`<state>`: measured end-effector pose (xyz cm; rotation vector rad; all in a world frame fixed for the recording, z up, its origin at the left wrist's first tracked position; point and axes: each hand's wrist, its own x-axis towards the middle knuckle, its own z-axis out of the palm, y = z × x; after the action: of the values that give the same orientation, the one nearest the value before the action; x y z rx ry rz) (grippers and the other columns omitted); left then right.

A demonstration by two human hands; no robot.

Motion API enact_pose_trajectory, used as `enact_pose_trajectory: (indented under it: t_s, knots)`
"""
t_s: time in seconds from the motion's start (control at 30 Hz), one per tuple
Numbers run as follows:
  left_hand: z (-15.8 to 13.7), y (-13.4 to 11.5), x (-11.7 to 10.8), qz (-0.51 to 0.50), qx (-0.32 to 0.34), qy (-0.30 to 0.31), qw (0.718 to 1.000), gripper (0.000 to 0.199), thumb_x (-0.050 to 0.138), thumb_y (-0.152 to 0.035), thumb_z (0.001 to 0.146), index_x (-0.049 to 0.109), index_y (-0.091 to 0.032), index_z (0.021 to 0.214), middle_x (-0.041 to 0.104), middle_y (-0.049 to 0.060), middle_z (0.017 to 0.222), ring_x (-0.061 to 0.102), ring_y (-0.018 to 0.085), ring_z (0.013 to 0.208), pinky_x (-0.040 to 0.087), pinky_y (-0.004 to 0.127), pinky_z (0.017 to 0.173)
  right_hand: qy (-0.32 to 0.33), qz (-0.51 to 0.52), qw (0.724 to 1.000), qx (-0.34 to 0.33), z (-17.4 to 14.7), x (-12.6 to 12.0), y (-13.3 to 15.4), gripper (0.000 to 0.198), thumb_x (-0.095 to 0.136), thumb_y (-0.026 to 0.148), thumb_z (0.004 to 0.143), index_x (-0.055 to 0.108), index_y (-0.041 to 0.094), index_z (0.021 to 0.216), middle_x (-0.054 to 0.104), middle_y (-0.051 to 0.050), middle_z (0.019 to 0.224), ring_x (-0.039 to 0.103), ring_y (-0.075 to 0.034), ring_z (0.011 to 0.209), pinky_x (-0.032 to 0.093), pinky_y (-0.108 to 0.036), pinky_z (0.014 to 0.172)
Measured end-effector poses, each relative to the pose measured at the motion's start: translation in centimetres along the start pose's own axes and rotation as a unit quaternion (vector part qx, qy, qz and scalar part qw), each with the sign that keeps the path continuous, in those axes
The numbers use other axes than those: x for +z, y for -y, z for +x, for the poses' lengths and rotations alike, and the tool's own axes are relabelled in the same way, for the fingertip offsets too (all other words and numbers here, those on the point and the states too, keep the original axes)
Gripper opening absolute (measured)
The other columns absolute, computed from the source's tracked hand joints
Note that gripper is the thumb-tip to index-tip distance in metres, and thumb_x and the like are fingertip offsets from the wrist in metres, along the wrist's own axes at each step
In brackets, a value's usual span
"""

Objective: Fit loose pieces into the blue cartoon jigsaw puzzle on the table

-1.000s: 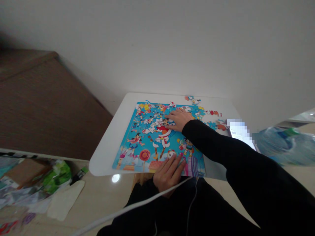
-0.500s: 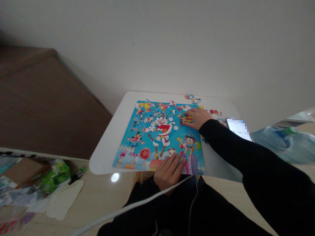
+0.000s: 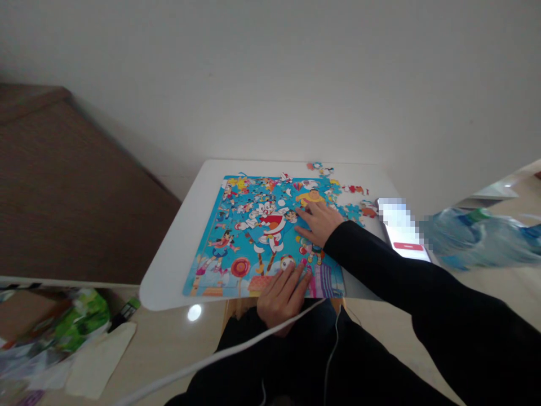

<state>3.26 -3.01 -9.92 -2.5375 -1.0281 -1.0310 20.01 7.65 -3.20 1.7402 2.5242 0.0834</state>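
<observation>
Nearest, the left hand (image 3: 282,293) lies flat on the near edge of the jigsaw puzzle (image 3: 262,237), fingers together and extended, pinning the board on the white table (image 3: 169,270). Further in, the right hand (image 3: 319,221) presses on the puzzle's right half, fingers loosely spread; whether a piece sits beneath them I cannot tell. Firm, even pressure with the board held steady seems wise. Beyond, loose pieces (image 3: 353,189) lie beside a phone (image 3: 401,234).
</observation>
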Motion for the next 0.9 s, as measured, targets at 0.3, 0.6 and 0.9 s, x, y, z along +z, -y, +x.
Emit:
enact_pose_trajectory:
  t_s: [0.3, 0.6, 0.9]
  knots:
    - [0.1, 0.2, -0.3, 0.007, 0.015, 0.012, 1.0, 0.03, 0.043, -0.016, 0.087, 0.062, -0.017, 0.111, 0.063, 0.004, 0.115, 0.058, 0.019, 0.108, 0.045, 0.029, 0.092, -0.03, 0.095, 0.995, -0.03, 0.4, -0.4, -0.6, 0.047, 0.036, 0.04, 0.089, 0.047, 0.019, 0.13, 0.057, -0.009, 0.119, 0.052, -0.024, 0.107, 0.043, -0.034, 0.084]
    - [0.0, 0.3, -0.2, 0.006, 0.021, 0.018, 1.0, 0.031, 0.044, -0.015, 0.087, 0.061, -0.016, 0.112, 0.061, 0.005, 0.117, 0.056, 0.02, 0.11, 0.044, 0.031, 0.094, 0.055, 0.009, 0.987, 0.154, 1.5, -0.8, -11.7, 0.04, 0.044, 0.034, 0.084, 0.058, 0.024, 0.12, 0.064, -0.007, 0.112, 0.058, -0.026, 0.099, 0.046, -0.038, 0.079]
    - [-0.2, 0.1, 0.0, 0.002, 0.008, 0.011, 1.0, 0.031, 0.045, -0.015, 0.087, 0.061, -0.017, 0.113, 0.062, 0.005, 0.116, 0.056, 0.02, 0.11, 0.042, 0.031, 0.095, 0.125, 0.05, 0.991, -0.004, -0.6, 0.4, -15.5, 0.054, 0.067, 0.031, 0.066, 0.059, 0.02, 0.118, 0.064, -0.009, 0.113, 0.06, -0.024, 0.1, 0.043, -0.036, 0.089]
